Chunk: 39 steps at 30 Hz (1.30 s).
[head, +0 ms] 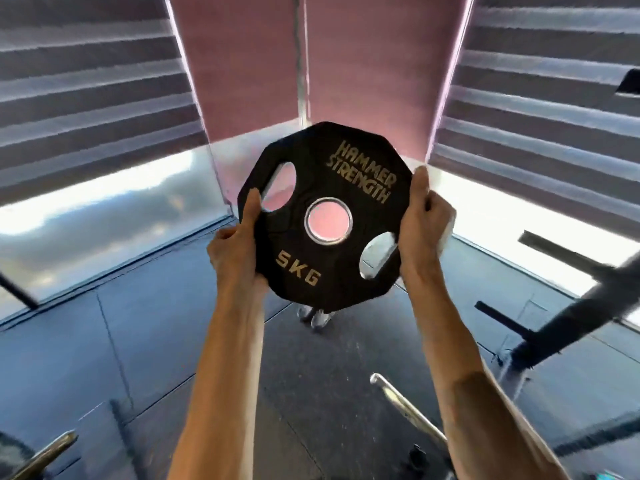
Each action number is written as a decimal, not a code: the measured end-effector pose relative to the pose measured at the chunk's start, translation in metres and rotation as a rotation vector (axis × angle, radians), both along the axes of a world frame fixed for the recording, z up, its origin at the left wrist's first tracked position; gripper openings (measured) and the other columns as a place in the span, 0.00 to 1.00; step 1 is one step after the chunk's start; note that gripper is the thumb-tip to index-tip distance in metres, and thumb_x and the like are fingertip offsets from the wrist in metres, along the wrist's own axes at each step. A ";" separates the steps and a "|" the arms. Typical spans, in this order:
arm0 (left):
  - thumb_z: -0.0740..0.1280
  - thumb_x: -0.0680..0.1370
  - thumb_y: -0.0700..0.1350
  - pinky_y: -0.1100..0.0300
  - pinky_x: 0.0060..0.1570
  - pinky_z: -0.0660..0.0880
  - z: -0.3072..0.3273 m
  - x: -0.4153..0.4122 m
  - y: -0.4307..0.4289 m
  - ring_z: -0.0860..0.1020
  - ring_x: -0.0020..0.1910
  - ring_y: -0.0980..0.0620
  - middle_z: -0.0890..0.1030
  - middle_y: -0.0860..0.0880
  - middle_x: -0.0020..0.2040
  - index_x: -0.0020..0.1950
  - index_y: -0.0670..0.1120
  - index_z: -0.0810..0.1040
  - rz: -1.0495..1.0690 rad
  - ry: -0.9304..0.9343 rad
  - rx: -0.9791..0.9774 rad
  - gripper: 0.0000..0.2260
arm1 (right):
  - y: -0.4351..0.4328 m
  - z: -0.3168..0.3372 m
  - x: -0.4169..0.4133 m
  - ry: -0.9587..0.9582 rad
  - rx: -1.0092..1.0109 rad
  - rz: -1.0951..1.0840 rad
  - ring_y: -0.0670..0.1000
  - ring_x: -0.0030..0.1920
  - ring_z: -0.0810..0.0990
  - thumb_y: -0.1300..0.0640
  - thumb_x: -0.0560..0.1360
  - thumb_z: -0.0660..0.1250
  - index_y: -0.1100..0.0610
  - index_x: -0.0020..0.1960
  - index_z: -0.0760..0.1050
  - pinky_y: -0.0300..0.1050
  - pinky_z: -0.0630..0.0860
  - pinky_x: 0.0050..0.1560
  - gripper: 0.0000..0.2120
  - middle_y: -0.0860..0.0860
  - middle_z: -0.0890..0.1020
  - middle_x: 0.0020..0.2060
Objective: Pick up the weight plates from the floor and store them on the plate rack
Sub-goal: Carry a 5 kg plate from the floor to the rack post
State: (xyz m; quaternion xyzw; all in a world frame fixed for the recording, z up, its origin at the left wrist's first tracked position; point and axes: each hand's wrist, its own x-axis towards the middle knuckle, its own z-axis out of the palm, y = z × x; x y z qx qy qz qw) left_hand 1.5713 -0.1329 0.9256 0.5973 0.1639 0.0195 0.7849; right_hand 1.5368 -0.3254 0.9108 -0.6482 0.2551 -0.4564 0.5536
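Hands [325, 237] grip 5 kg plate [323, 216] midair.

Both forearms are bare and extend forward and upward from the lower edge of view, roughly parallel. The left hand [239, 244] grips the left edge of the weight plate [341, 271], thumb on the near face and fingers curled behind. The right hand [424, 220] grips the opposite edge, thumb pointing up along the rim and fingers wrapped behind.

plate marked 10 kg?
No, the weight plate held between the left hand and right hand reads 5KG in gold lettering.
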 end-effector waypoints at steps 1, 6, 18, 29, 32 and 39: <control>0.76 0.66 0.63 0.64 0.27 0.71 0.002 0.019 -0.012 0.77 0.38 0.51 0.76 0.47 0.38 0.44 0.43 0.74 -0.042 0.011 -0.016 0.25 | -0.010 0.002 0.013 -0.010 0.005 -0.026 0.64 0.39 0.81 0.36 0.78 0.58 0.65 0.36 0.74 0.62 0.80 0.38 0.32 0.64 0.80 0.35; 0.78 0.68 0.59 0.67 0.23 0.68 0.002 0.112 -0.075 0.74 0.34 0.51 0.72 0.47 0.34 0.36 0.44 0.70 -0.208 0.017 -0.045 0.23 | -0.063 -0.003 0.075 -0.029 -0.007 -0.179 0.63 0.38 0.81 0.40 0.81 0.58 0.67 0.38 0.75 0.57 0.80 0.38 0.30 0.64 0.79 0.35; 0.69 0.75 0.61 0.74 0.18 0.64 0.018 0.285 -0.245 0.73 0.31 0.56 0.77 0.44 0.37 0.50 0.31 0.80 -0.730 -0.128 0.146 0.30 | -0.175 0.021 0.167 -0.023 -0.043 -0.707 0.47 0.29 0.78 0.42 0.82 0.58 0.54 0.30 0.72 0.40 0.73 0.31 0.25 0.46 0.75 0.25; 0.65 0.75 0.65 0.75 0.22 0.68 0.024 0.333 -0.440 0.78 0.36 0.54 0.79 0.48 0.38 0.48 0.42 0.78 -1.202 -0.214 0.150 0.25 | -0.308 0.023 0.175 -0.123 -0.067 -1.027 0.46 0.35 0.82 0.43 0.82 0.59 0.54 0.34 0.75 0.36 0.77 0.37 0.22 0.48 0.80 0.31; 0.66 0.72 0.68 0.74 0.23 0.70 0.025 0.337 -0.503 0.82 0.43 0.52 0.83 0.49 0.45 0.51 0.43 0.81 -1.278 -0.202 0.128 0.28 | -0.353 0.022 0.173 -0.116 -0.072 -1.108 0.43 0.37 0.82 0.43 0.82 0.58 0.53 0.38 0.77 0.35 0.77 0.38 0.20 0.46 0.81 0.33; 0.66 0.74 0.65 0.73 0.28 0.73 0.041 0.330 -0.627 0.81 0.41 0.54 0.82 0.45 0.48 0.55 0.40 0.78 -1.458 -0.214 -0.006 0.28 | -0.446 0.043 0.169 -0.112 -0.118 -1.295 0.38 0.31 0.76 0.44 0.82 0.58 0.54 0.34 0.74 0.35 0.75 0.37 0.22 0.44 0.77 0.30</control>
